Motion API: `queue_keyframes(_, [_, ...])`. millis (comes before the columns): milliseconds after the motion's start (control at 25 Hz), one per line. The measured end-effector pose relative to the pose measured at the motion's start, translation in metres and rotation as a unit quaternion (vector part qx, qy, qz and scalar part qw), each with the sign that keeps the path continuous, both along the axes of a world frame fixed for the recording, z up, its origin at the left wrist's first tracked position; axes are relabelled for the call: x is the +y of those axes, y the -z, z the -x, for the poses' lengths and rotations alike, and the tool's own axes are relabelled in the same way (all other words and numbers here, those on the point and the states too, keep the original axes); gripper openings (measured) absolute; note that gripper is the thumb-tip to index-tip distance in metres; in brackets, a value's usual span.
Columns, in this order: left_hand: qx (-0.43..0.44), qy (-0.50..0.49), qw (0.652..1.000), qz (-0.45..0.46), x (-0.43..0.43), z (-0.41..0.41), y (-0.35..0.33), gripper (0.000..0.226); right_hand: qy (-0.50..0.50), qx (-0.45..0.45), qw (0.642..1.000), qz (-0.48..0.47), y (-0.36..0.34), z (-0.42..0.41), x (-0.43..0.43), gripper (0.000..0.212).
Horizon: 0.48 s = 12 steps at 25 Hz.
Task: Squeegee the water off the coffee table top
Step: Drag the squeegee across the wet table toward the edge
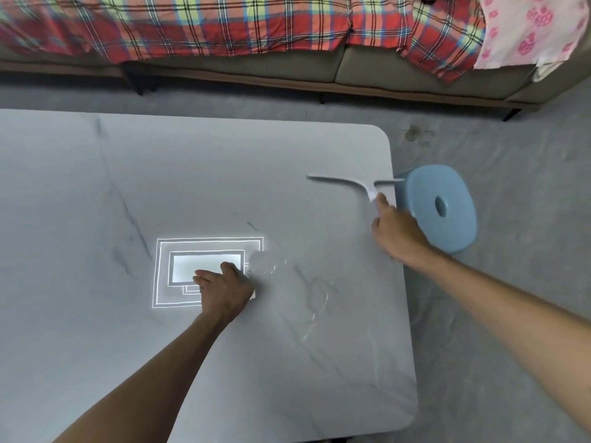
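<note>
Coffee table top point(192, 174): pale grey, marble-veined slab with rounded corners, filling most of the view; its right edge runs from the far right corner down to the near right corner, and its far edge lies parallel to the sofa point(367, 71). Most of the surface is bare, with wide free room to the left and toward the far edge. Sofa: low, olive-grey, draped with a red plaid blanket point(240, 24) and a pink floral cloth point(531, 27); a strip of grey floor point(511, 148) separates it from the table. Stool point(443, 206): light blue, round-cornered, with a central hole, standing on the floor just beside the table's right edge. Left hand point(224, 287): palm down, fingers spread flat on the table top, grasping nothing, resting over a bright rectangular light reflection point(179, 251). Right hand point(396, 231): closed around the handle of the squeegee point(351, 183), near the right edge. Squeegee: white, its long thin blade lying on the table top, one end reaching the edge by the stool. Water point(307, 302): faint glistening streaks and a small puddle right of the left hand. No legible writing or brand marks appear.
</note>
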<state>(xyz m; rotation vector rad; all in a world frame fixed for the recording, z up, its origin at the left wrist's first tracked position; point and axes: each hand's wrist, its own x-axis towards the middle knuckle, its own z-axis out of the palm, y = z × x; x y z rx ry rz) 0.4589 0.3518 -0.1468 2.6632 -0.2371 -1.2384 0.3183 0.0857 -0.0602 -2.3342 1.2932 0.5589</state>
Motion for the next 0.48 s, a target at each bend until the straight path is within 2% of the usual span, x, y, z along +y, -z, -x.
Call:
queue_keyframes(120, [0.010, -0.006, 1.000, -0.007, 0.002, 0.002, -0.001, 0.052, -0.034, 0.039, 0.998, -0.045, -0.023, 0.037, 0.021, 0.041])
queue_keyframes(200, [0.004, 0.000, 1.000, 0.000, 0.002, 0.003, 0.001, 0.055, -0.013, 0.030, 0.998, -0.058, -0.036, 0.035, 0.010, 0.034])
queue_keyframes(400, [-0.018, 0.016, 1.000, -0.001, 0.008, 0.006, 0.007, 0.054, 0.057, -0.048, 0.997, 0.029, -0.021, -0.040, -0.054, 0.035])
queue_keyframes(480, [-0.028, 0.027, 0.999, -0.002, 0.010, 0.008, 0.009, 0.053, 0.086, -0.049, 0.995, 0.021, -0.008, -0.058, -0.066, 0.041])
